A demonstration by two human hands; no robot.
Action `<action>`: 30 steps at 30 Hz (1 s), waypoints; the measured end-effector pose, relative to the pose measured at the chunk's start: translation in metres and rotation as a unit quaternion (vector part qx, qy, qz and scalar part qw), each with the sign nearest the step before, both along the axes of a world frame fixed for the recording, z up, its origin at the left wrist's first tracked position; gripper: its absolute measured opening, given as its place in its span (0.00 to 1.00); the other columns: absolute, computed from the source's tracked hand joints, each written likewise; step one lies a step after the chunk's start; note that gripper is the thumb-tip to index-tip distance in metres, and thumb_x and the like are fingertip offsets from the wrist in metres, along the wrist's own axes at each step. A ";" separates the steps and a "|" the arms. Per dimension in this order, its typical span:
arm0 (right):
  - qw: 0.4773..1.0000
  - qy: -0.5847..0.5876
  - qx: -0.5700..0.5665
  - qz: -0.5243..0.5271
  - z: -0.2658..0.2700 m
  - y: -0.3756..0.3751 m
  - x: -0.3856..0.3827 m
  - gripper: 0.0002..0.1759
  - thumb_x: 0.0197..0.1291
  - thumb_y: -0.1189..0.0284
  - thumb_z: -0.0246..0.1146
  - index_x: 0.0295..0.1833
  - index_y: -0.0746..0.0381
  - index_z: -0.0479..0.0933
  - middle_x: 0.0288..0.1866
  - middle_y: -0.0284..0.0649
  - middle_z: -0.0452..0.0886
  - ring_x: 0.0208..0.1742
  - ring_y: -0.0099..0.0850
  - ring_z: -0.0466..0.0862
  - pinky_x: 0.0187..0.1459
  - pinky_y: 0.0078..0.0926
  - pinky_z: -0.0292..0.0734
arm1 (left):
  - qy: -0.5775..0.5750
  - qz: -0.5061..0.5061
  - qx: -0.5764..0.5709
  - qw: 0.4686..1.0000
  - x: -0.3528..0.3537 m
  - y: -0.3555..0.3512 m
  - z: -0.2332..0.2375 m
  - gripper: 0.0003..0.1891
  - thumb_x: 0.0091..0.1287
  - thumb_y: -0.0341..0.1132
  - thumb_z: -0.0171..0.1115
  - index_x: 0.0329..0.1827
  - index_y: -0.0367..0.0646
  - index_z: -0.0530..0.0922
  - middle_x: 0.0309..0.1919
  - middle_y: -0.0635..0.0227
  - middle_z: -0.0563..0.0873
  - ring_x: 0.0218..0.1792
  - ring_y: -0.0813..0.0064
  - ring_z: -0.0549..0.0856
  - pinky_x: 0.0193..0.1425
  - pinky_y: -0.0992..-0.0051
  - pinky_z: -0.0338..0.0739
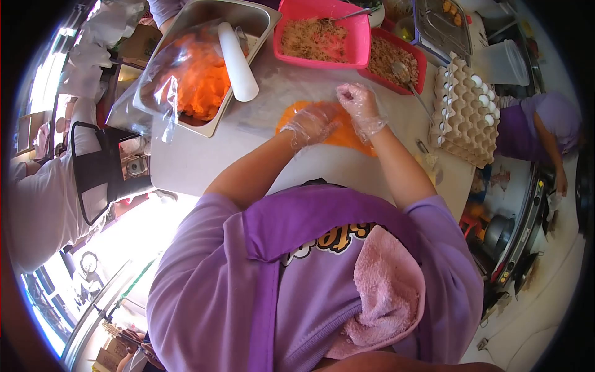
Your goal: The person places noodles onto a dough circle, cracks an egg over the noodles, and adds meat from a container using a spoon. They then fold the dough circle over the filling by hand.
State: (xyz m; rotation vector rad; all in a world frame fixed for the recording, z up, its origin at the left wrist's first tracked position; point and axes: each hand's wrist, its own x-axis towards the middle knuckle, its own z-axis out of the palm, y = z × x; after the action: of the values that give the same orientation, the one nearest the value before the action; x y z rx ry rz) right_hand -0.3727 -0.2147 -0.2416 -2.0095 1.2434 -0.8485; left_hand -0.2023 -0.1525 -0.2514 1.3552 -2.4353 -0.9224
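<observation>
A flat sheet of orange dough lies on the light table in front of me. My left hand, in a clear plastic glove, rests on the dough with its fingers stretched to the right. Just right of it, my right hand, also gloved, is raised with its fingers curled together; what they hold, if anything, is too small to tell. Beyond the dough stands a pink tub of shredded filling. A second pink tub holds filling and a spoon.
At the back left, a metal tray holds orange dough under clear plastic, with a white roller on it. Stacked egg cartons stand at the right. A person in purple is beyond them; another person is at the left.
</observation>
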 end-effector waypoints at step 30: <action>0.994 0.050 0.047 0.086 -0.032 0.082 -0.049 0.35 0.72 0.53 0.45 0.72 0.69 0.56 0.72 0.53 0.60 0.74 0.46 0.59 0.70 0.37 0.55 | -0.073 0.025 -0.022 0.997 0.043 0.028 -0.026 0.31 0.73 0.49 0.41 0.73 0.37 0.57 0.73 0.53 0.58 0.75 0.57 0.53 0.77 0.62 0.42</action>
State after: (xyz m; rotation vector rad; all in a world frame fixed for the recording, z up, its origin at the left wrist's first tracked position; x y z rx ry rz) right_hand -0.4213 -0.1323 -0.2737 -2.0689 1.1219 -0.6022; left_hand -0.1593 -0.1242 -0.2773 1.5107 -2.4987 -0.7769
